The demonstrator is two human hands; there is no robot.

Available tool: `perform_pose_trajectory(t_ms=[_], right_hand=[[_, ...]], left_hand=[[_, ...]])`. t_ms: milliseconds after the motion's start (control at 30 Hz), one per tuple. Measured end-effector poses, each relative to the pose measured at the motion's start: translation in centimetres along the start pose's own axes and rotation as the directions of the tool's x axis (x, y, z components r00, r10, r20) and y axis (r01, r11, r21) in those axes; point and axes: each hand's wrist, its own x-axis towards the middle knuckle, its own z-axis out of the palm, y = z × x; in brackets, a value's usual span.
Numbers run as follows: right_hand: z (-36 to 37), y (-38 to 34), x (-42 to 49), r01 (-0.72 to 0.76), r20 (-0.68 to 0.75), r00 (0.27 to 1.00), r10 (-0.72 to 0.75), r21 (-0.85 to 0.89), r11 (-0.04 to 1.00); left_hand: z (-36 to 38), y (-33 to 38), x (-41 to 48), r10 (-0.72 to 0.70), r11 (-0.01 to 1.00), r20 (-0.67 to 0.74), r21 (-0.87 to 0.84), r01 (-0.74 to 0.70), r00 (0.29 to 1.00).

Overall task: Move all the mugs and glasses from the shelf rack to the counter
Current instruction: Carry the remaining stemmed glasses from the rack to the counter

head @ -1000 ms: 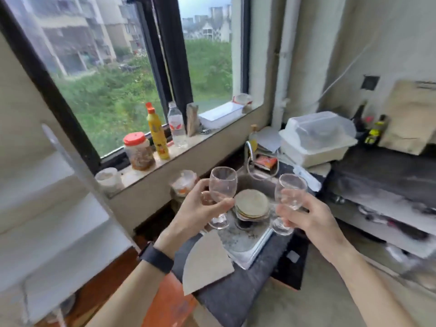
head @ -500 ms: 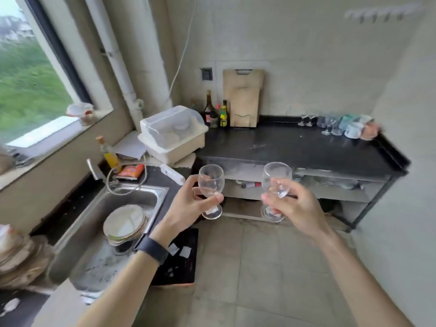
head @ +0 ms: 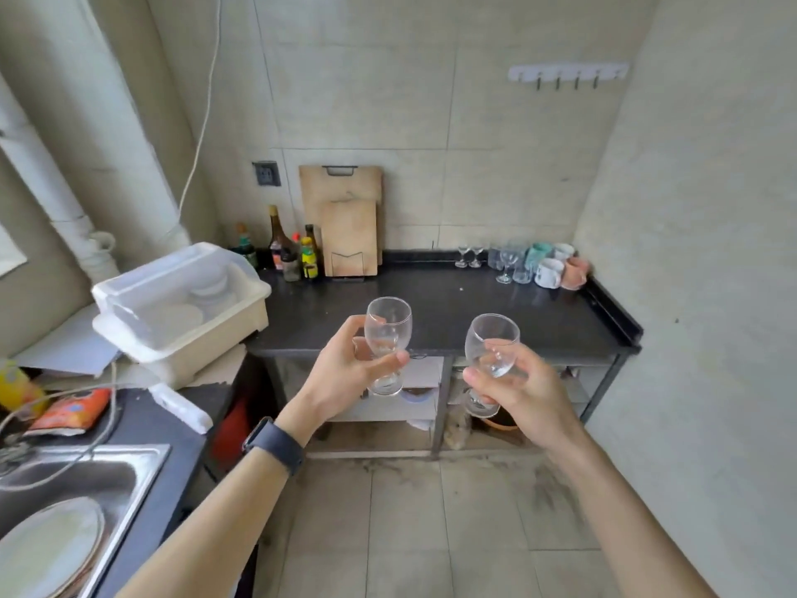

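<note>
Carrying one stemmed glass in each hand, the person faces the counter [head: 431, 312]. The left hand [head: 345, 377] curls thumb and fingers round the bowl of the left glass [head: 388, 334], which is upright. The right hand [head: 522, 394] grips the right glass [head: 491, 343] low on its bowl and stem, and it leans a little. Both glasses are in the air, short of the counter's near edge.

The job looks well under way: a cluster [head: 513, 258] of glasses and mugs stands in the counter's far corner at two o'clock, with a white mug [head: 548, 273] and a pink mug [head: 575, 271] at its right end. These two glasses are not yet set down. The rack is out of view, so what remains on it cannot be told.

The counter is dark and flat, with a raised lip along its back and right edges. Boards [head: 347, 235] and bottles [head: 293, 252] stand against the wall at eleven o'clock. A dish box [head: 181, 295] sits at nine, a sink [head: 142, 459] at seven and hooks [head: 567, 75] at one. The floor is tiled.
</note>
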Motion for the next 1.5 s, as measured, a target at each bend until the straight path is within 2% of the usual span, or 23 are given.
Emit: perform_pose_trajectory(t_ms=[233,467,667,867,1033,1233,1500], right_hand=[[-4.2,2.0,9.7,-0.06,-0.1,0.993,0.055,-0.052,0.997],[-9.0,6.7,18.2,-0.178,-0.161,0.973,0.163,-0.084,0.98],[-12.7,12.8,27.6,-0.245,-0.115,0.965,0.236,-0.066,0.967],[-15.9,16.8,37.6,-0.28,-0.036,0.96,0.278,-0.122,0.952],[-17.4,19.0,44.4,-0.334,0.005,0.941,0.337,-0.131,0.934],[-17.7,22.9,52.0,-0.415,0.017,0.906,0.422,-0.151,0.897],[-15.2,26.4,60.9,-0.468,0.001,0.878,0.479,-0.211,0.858]], left_hand=[[3.2,-1.6,12.9,0.0,1.0,0.042,-0.028,0.001,0.999],[9.2,-5.2,23.5,-0.083,0.995,0.152,-0.034,0.089,0.985],[15.1,-9.3,32.7,-0.173,0.984,0.179,-0.015,0.178,0.969],[19.6,-11.1,40.6,-0.287,0.958,0.115,0.003,0.288,0.951],[22.5,-12.3,46.2,-0.357,0.931,0.07,-0.05,0.361,0.931],[25.4,-15.8,53.2,-0.433,0.895,0.059,-0.092,0.437,0.899],[26.9,-21.8,62.5,-0.501,0.861,0.098,-0.046,0.506,0.86]])
